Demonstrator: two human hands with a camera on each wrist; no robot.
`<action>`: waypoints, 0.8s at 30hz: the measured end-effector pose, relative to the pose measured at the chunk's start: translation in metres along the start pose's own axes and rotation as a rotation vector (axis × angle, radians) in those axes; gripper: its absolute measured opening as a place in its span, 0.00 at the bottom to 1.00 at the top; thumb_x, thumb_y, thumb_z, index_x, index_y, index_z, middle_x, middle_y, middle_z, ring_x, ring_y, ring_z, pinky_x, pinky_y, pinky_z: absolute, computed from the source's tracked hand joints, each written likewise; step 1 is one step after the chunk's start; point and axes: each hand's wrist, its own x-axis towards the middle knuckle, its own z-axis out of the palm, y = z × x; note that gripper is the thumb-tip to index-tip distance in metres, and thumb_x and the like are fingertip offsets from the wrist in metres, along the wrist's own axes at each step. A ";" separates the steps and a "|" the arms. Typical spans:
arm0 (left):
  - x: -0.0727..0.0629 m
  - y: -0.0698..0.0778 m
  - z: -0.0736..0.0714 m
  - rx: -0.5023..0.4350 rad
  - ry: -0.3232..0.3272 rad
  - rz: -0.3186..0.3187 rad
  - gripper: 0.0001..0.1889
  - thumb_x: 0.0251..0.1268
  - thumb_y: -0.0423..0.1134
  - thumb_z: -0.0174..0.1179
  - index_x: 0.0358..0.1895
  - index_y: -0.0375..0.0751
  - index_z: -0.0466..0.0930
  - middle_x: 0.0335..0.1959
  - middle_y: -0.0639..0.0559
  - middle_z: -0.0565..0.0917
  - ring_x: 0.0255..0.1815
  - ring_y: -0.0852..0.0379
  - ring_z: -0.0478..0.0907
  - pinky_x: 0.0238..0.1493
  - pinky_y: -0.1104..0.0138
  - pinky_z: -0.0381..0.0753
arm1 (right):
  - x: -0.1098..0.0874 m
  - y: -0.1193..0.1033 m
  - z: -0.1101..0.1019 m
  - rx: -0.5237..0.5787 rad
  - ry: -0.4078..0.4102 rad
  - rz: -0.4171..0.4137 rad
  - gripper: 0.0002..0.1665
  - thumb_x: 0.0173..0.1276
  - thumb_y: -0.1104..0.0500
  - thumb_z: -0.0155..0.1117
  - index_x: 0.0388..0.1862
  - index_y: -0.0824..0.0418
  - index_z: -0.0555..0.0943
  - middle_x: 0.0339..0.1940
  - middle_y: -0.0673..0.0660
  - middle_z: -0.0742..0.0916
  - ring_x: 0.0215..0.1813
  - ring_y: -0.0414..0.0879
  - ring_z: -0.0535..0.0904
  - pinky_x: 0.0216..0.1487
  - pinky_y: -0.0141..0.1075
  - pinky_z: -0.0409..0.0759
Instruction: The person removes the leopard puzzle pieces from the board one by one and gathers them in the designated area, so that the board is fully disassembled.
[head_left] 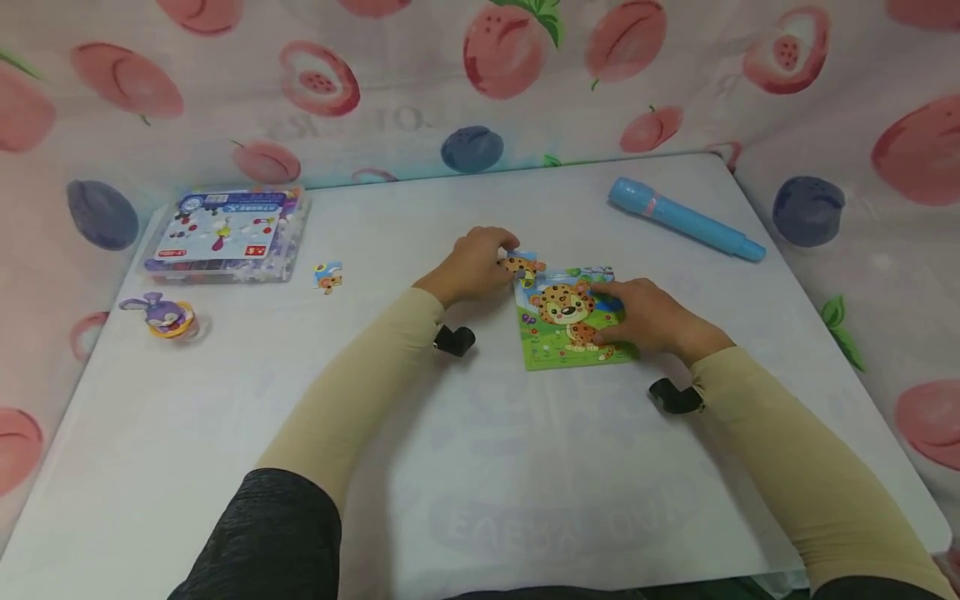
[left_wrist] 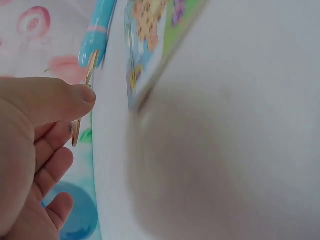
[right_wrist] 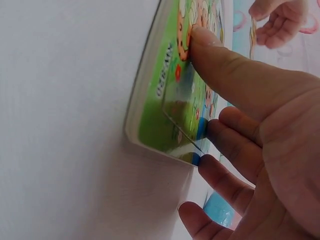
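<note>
My left hand (head_left: 476,265) pinches a small jigsaw piece (head_left: 523,266) with a spotted orange pattern between thumb and fingers. In the left wrist view this jigsaw piece (left_wrist: 76,131) is seen edge-on, above the table and apart from the puzzle. A square leopard jigsaw puzzle (head_left: 542,354) with a green border lies just right of it. My right hand (head_left: 654,317) rests on the puzzle's right side. The right wrist view shows the thumb touching the top of the puzzle board (right_wrist: 150,131), with the other fingers at its edge. A loose jigsaw piece (head_left: 328,277) lies farther left.
A clear plastic box (head_left: 225,237) with a printed label stands at the back left of the white table (head_left: 480,467). In front of it is a purple rabbit toy (head_left: 163,315). A blue cylindrical tube (head_left: 686,221) lies at the back right. Peach-patterned cloth hangs behind.
</note>
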 end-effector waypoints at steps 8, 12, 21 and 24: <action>-0.019 -0.028 -0.026 -0.002 0.039 -0.015 0.24 0.66 0.37 0.64 0.65 0.37 0.75 0.62 0.46 0.77 0.66 0.46 0.66 0.68 0.53 0.61 | -0.001 0.000 0.001 0.010 -0.002 0.007 0.49 0.64 0.51 0.74 0.78 0.64 0.62 0.72 0.73 0.68 0.73 0.69 0.57 0.70 0.63 0.57; -0.028 -0.045 -0.036 -0.013 0.058 -0.028 0.24 0.66 0.37 0.65 0.64 0.35 0.75 0.61 0.44 0.78 0.66 0.45 0.66 0.69 0.52 0.61 | -0.001 0.000 0.000 0.010 0.000 0.002 0.49 0.64 0.51 0.74 0.78 0.64 0.63 0.72 0.73 0.69 0.73 0.69 0.58 0.70 0.63 0.57; -0.050 -0.077 -0.049 -0.052 0.066 -0.106 0.26 0.66 0.36 0.62 0.66 0.35 0.73 0.64 0.42 0.75 0.69 0.43 0.63 0.69 0.52 0.62 | -0.002 -0.001 0.000 0.001 0.004 0.003 0.48 0.64 0.50 0.74 0.77 0.64 0.63 0.72 0.73 0.69 0.72 0.69 0.59 0.70 0.63 0.57; -0.057 -0.089 -0.052 -0.054 0.095 -0.126 0.25 0.65 0.36 0.62 0.65 0.34 0.73 0.64 0.41 0.75 0.69 0.42 0.64 0.70 0.52 0.62 | -0.001 -0.002 0.001 0.003 0.004 0.004 0.48 0.65 0.51 0.74 0.77 0.64 0.63 0.72 0.72 0.69 0.72 0.68 0.59 0.70 0.63 0.58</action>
